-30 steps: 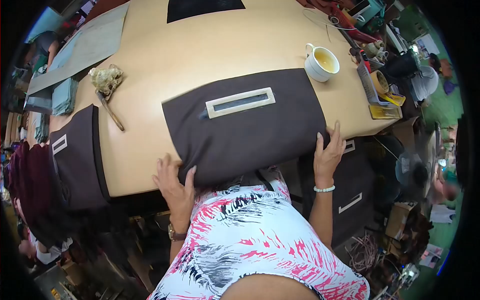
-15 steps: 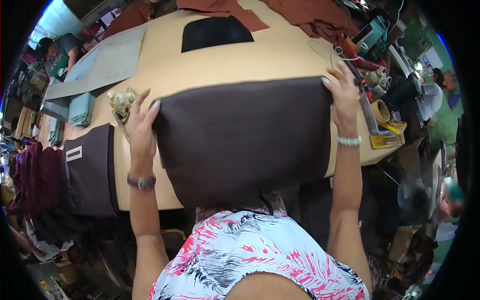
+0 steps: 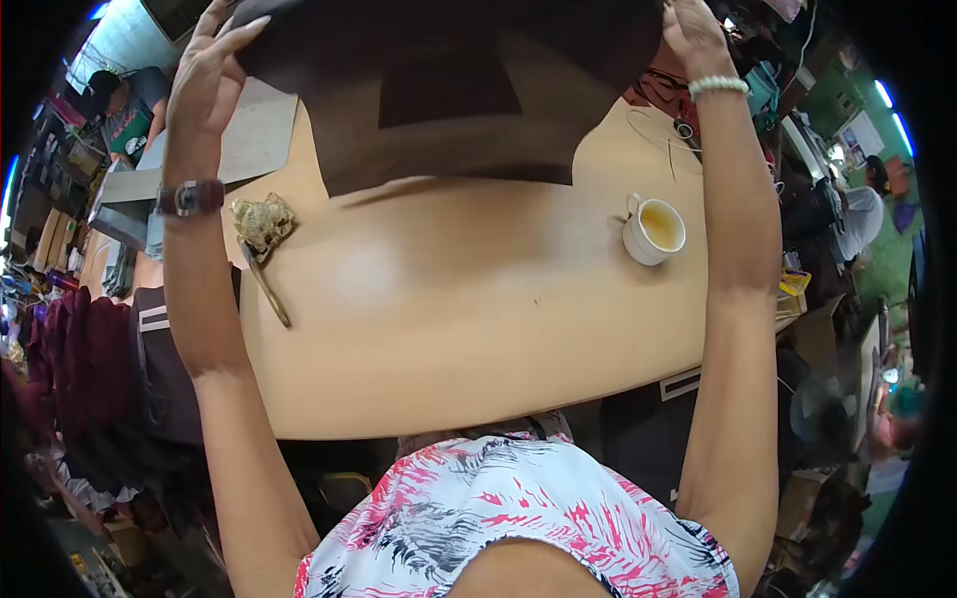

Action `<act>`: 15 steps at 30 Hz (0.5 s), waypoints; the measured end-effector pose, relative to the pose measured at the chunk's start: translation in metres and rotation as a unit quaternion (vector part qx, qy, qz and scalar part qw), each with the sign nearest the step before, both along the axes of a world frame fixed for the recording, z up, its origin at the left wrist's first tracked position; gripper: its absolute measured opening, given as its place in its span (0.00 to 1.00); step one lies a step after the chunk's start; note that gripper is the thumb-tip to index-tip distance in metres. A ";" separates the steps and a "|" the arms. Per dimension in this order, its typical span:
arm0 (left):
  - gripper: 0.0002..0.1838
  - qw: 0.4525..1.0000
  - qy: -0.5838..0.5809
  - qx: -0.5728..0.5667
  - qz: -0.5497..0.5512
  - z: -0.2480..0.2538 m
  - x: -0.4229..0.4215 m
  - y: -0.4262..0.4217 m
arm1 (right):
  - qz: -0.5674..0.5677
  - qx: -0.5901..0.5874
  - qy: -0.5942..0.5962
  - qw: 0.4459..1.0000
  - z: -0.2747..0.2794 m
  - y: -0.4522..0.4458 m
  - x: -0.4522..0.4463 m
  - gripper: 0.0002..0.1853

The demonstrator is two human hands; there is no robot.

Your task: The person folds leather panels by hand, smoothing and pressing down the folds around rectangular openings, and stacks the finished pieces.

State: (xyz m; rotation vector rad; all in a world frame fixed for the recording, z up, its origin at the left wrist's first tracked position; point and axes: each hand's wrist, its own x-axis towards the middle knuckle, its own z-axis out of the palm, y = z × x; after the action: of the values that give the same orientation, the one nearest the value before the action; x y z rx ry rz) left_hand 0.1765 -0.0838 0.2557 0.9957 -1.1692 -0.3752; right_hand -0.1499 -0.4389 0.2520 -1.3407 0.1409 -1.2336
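Observation:
A wide dark brown sheet [image 3: 349, 90], perhaps leather or a similar material, is raised over the far part of the table and runs out of view at the top. My left hand [image 3: 211, 75] is at its left edge, thumb stretched along it and fingers curled. At the right corner, my right hand [image 3: 691, 38] grips the sheet, its fingertips partly cut off by the frame. A darker shape shows within the blurred sheet. Below it stand a white cup [image 3: 646, 244] of yellowish stuff and a crusty yellowish lump [image 3: 262, 221] with a slim handle [image 3: 267, 289].
The light wooden table [image 3: 469, 369] curves in front of me. Folded dark pieces [image 3: 179, 364] and maroon cloth [image 3: 85, 349] are at the left, near grey sheets [image 3: 261, 135]. One person [image 3: 135, 115] is at the far left, another [image 3: 862, 209] at the right.
Both hands have moved up and away from me, carrying the brown sheet forward over the table. The cup and the slim handle now show in full.

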 end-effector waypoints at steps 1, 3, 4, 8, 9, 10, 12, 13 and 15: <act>0.31 1.000 -0.013 -0.005 0.024 -0.005 -0.017 0.011 | 0.001 0.024 0.005 1.000 -0.001 0.030 -0.007 0.34; 0.30 0.999 0.007 0.008 0.048 -0.029 -0.049 0.027 | 0.007 -0.070 0.131 0.989 -0.035 0.015 -0.029 0.33; 0.30 0.999 0.028 0.036 0.029 -0.048 -0.052 0.037 | -0.011 -0.038 0.138 0.990 -0.048 0.039 -0.031 0.38; 0.25 0.984 0.084 0.154 0.025 -0.119 -0.075 0.089 | -0.036 -0.043 0.209 0.976 -0.116 0.101 -0.064 0.49; 0.24 0.978 0.117 0.167 0.037 -0.139 -0.082 0.101 | -0.060 -0.061 0.238 0.967 -0.130 0.117 -0.073 0.48; 0.23 0.979 0.083 0.175 0.060 -0.146 -0.098 0.111 | -0.061 -0.027 0.254 0.965 -0.140 0.138 -0.082 0.47; 0.19 0.949 0.083 0.281 0.119 -0.159 -0.124 0.133 | -0.077 0.018 0.285 0.955 -0.162 0.174 -0.104 0.46; 0.16 0.948 0.137 0.270 0.102 -0.181 -0.130 0.143 | -0.092 0.027 0.300 0.949 -0.175 0.187 -0.115 0.46; 0.15 0.917 0.141 0.349 0.132 -0.195 -0.157 0.158 | -0.129 0.033 0.336 0.933 -0.201 0.215 -0.143 0.47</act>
State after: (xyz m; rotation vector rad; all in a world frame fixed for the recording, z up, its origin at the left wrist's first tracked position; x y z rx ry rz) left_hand 0.0198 0.0743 0.0610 1.6365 -0.6183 -0.7184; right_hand -0.2927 -0.2239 0.0506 -1.6767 0.8581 -0.9207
